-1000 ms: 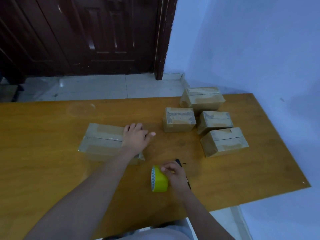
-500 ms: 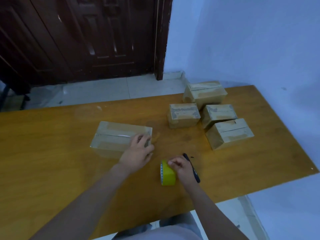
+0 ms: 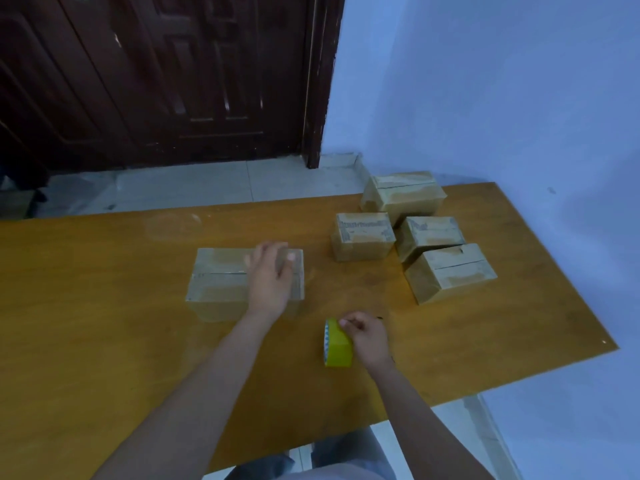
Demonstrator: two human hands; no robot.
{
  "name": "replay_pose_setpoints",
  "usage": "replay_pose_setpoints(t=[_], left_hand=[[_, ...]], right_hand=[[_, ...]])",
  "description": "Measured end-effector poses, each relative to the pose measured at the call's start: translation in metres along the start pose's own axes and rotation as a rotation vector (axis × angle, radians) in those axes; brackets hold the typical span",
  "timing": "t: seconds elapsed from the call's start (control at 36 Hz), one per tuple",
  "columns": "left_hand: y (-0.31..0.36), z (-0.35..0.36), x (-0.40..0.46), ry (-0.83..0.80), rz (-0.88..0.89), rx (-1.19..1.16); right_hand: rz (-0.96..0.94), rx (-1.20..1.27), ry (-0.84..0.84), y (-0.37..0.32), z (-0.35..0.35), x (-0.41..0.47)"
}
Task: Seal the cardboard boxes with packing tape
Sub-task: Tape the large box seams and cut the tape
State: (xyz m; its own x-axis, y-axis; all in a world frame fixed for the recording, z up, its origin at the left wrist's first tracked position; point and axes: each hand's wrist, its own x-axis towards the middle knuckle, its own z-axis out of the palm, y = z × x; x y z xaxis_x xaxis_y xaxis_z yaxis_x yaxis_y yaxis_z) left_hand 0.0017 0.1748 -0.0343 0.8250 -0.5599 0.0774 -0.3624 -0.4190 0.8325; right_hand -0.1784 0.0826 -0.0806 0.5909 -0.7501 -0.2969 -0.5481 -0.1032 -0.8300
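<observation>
The table point(image 3: 104, 306) runs from the left edge of the frame to its right corner at centre right, its near edge slanting from lower left up toward that corner; bare wood spreads across the left half and along the near side; a door point(image 3: 156, 74) fills the upper left, and a wall point(image 3: 502, 98) fills the right, close along the table's far right edge; four boxes point(image 3: 363, 235) cluster at upper right of the table, close together, the farthest at the far edge

The box point(image 3: 221, 282) lies mid-frame, apart from the cluster, a seam running along its top; the left hand point(image 3: 268, 278) lies over its right part, fingers extended and blurred, reaching toward the far right corner of the top; whether the palm presses the cardboard I cannot tell

The tape point(image 3: 337, 342), a yellow-green roll on its edge, stands below and right of the box, near but apart from it; the right hand point(image 3: 367, 337) rests against the roll's right side, fingers curled over its top, gripping it; a dark thing shows just beyond the knuckles, too hidden to name
</observation>
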Motion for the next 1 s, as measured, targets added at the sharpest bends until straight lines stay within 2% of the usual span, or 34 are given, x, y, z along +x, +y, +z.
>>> replay_pose_setpoints(t=[0.06, 0.14, 0.19, 0.25, 0.28, 0.33, 0.44, 0.53, 0.58, 0.69, 0.78, 0.89, 1.0], left_hand=[[-0.010, -0.025, 0.005, 0.129, -0.058, 0.127], [-0.040, -0.063, 0.008, 0.278, -0.266, 0.353], [-0.065, -0.080, 0.011, 0.184, -0.488, 0.361], [-0.078, -0.087, 0.012, -0.007, -0.624, 0.236], [-0.081, -0.087, 0.011, -0.071, -0.636, 0.146], [-0.078, -0.084, 0.005, -0.076, -0.611, 0.012], [-0.065, -0.069, 0.001, -0.048, -0.607, -0.094], [-0.054, -0.055, -0.001, -0.089, -0.581, -0.086], [-0.048, -0.043, -0.004, -0.122, -0.576, -0.061], [-0.034, -0.018, -0.006, -0.150, -0.576, -0.039], [-0.021, 0.004, -0.009, -0.138, -0.584, -0.048], [0.005, 0.036, -0.014, -0.112, -0.591, -0.130], [0.029, 0.067, -0.013, -0.141, -0.634, -0.158]], right_hand=[[-0.053, -0.102, 0.074, -0.003, -0.013, 0.003], [-0.149, -0.314, 0.196, -0.007, -0.036, 0.007], [-0.170, -0.463, 0.249, -0.005, -0.050, 0.010], [-0.144, -0.546, 0.269, 0.002, -0.060, 0.014], [-0.116, -0.578, 0.270, 0.007, -0.064, 0.017], [-0.022, -0.596, 0.263, 0.018, -0.068, 0.022], [0.159, -0.383, 0.282, 0.038, -0.069, 0.026], [0.184, -0.464, 0.180, 0.051, -0.069, 0.032], [0.191, -0.546, 0.169, 0.055, -0.069, 0.035], [0.153, -0.799, 0.253, 0.049, -0.063, 0.034], [-0.015, -0.626, 0.352, 0.033, -0.058, 0.031], [-0.273, -0.371, 0.144, 0.009, -0.052, 0.030], [-0.189, -0.399, 0.160, 0.000, -0.061, 0.035]])
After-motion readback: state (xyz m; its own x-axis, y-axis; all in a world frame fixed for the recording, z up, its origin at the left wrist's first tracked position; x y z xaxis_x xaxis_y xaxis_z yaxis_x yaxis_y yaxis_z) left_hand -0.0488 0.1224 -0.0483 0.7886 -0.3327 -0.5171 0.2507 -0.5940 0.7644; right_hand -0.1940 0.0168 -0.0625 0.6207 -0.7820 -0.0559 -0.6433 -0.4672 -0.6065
